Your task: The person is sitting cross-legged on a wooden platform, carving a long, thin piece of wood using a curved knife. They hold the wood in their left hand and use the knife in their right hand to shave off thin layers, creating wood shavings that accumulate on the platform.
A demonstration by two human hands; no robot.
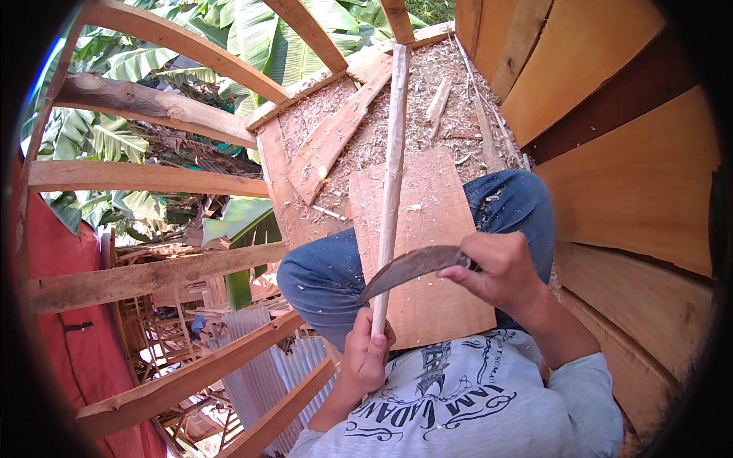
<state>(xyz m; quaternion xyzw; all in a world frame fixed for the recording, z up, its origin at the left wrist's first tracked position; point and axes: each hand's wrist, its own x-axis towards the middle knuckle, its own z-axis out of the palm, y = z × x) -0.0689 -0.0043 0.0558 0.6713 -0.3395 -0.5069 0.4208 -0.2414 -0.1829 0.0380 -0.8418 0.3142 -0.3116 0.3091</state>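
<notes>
Long pale wooden stick point(392, 175) gripped at lower centre by closed left hand point(367, 357), rising to top centre; curved dark metal knife point(412, 268), held by curled right hand point(500, 269), crossing stick.

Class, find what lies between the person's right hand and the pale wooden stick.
In the head view, the curved knife, held by the right hand, spans that stretch, its blade crossing over the stick; the flat board shows behind.
</notes>
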